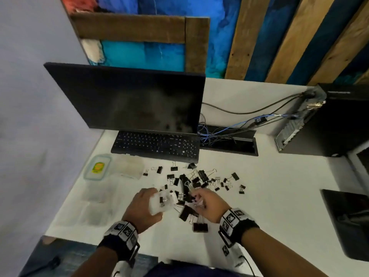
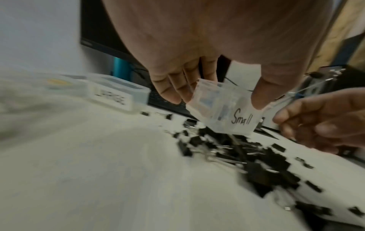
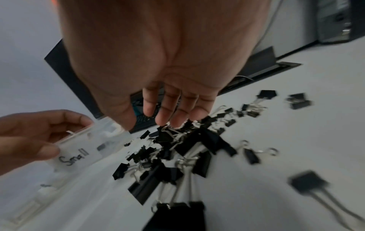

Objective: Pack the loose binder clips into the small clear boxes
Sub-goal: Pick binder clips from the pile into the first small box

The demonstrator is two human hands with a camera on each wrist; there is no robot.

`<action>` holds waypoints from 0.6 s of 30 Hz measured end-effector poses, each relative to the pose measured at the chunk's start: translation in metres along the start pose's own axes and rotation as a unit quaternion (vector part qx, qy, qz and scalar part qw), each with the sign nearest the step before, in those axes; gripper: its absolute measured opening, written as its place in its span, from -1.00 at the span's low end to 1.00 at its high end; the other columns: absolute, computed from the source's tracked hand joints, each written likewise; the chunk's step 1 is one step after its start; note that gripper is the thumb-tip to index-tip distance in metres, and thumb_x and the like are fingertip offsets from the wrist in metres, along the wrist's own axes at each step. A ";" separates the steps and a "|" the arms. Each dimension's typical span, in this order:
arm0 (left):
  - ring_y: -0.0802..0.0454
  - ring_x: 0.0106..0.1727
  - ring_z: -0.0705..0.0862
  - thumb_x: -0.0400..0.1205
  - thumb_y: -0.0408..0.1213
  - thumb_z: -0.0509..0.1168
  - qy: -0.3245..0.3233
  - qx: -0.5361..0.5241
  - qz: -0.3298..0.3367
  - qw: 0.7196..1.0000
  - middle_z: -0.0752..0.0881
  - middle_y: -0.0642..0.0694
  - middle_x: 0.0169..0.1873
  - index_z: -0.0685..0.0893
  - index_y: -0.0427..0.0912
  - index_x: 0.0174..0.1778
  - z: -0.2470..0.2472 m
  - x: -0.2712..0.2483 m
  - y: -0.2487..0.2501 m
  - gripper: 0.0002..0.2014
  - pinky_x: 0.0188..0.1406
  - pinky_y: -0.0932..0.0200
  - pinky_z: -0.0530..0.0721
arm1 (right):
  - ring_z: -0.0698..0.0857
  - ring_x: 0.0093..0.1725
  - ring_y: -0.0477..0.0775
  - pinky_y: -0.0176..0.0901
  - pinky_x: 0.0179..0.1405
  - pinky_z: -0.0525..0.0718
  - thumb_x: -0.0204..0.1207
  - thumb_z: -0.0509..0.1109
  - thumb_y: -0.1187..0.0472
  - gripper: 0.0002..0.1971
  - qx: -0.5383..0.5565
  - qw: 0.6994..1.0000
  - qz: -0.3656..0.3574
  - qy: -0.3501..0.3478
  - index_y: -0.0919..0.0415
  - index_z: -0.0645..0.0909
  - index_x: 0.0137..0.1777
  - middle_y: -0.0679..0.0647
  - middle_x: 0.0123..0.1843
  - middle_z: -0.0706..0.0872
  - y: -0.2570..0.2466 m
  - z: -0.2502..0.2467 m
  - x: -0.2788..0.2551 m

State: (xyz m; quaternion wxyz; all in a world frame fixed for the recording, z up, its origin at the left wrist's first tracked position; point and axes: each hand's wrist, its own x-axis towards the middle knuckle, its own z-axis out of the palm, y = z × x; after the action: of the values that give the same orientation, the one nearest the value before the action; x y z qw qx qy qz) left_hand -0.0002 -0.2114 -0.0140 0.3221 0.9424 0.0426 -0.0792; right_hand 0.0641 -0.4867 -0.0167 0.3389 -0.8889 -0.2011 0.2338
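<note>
My left hand grips a small clear box labelled "Small", held tilted above the white desk between fingers and thumb. A few small black clips lie inside it. Just right of the box, a pile of loose black binder clips of mixed sizes spreads over the desk. My right hand hovers over the pile, its fingers pointing down with the tips at a clip's silver handles. I see nothing pinched in that hand.
A bigger clear box marked "Large" and a lid with a green-yellow sticker lie at the left, with more clear boxes nearer me. Keyboard and monitor stand behind the pile. A computer tower is at the right.
</note>
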 end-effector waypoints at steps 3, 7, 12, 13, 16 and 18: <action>-0.03 0.28 0.51 0.33 0.01 0.51 -0.039 0.083 -0.050 0.995 0.48 0.03 0.28 0.43 0.00 0.43 -0.020 -0.004 -0.038 -0.26 0.25 0.10 0.54 | 0.64 -0.04 -0.07 -0.20 0.02 0.68 0.55 0.36 0.17 -0.76 -0.074 0.997 -0.007 -0.013 0.03 0.60 0.20 -0.08 0.01 0.65 -0.035 0.009 0.036; -0.02 0.28 0.55 0.39 0.10 0.51 -0.097 0.118 -0.101 0.983 0.52 0.00 0.29 0.40 0.04 0.42 -0.027 0.007 -0.065 -0.29 0.24 0.06 0.56 | 0.66 0.06 0.05 -0.09 0.06 0.68 0.54 0.31 0.17 -0.75 -0.165 0.985 0.000 -0.054 0.07 0.61 0.21 0.01 0.10 0.72 -0.065 0.025 0.085; -0.01 0.28 0.53 0.37 0.04 0.54 -0.139 0.154 -0.077 0.975 0.54 0.04 0.25 0.45 0.03 0.35 -0.030 0.022 -0.070 -0.34 0.22 0.02 0.51 | 0.68 0.17 0.12 -0.08 0.10 0.68 0.55 0.25 0.16 -0.69 -0.243 0.964 0.061 -0.086 0.04 0.59 0.27 0.08 0.24 0.71 -0.075 0.039 0.129; 0.00 0.28 0.54 0.37 0.03 0.55 -0.144 0.153 -0.076 0.975 0.54 0.05 0.25 0.45 0.03 0.34 -0.030 0.025 -0.071 -0.34 0.23 0.02 0.51 | 0.68 0.17 0.13 -0.07 0.10 0.69 0.55 0.25 0.13 -0.69 -0.254 0.961 0.069 -0.085 0.02 0.59 0.27 0.08 0.24 0.72 -0.073 0.043 0.135; 0.01 0.31 0.55 0.38 -0.02 0.57 -0.157 0.147 -0.077 0.974 0.52 0.07 0.29 0.45 0.05 0.39 -0.029 0.029 -0.076 -0.32 0.29 0.03 0.49 | 0.68 0.14 0.17 -0.02 0.08 0.70 0.56 0.28 0.07 -0.70 -0.291 0.945 0.092 -0.115 0.03 0.56 0.28 0.08 0.23 0.69 -0.075 0.051 0.147; 0.01 0.30 0.56 0.39 -0.04 0.56 -0.160 0.143 -0.077 0.974 0.51 0.08 0.30 0.44 0.06 0.41 -0.029 0.028 -0.079 -0.32 0.30 0.04 0.50 | 0.68 0.11 0.18 0.03 0.07 0.71 0.54 0.29 0.13 -0.71 -0.315 0.933 0.100 -0.139 0.05 0.53 0.26 0.09 0.22 0.68 -0.078 0.056 0.154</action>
State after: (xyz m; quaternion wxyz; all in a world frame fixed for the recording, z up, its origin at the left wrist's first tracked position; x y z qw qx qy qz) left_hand 0.0211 -0.1306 -0.0435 0.1792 0.9477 0.0507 -0.2592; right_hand 0.1428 -0.3247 -0.0422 -0.0150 -0.9241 -0.2192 0.3126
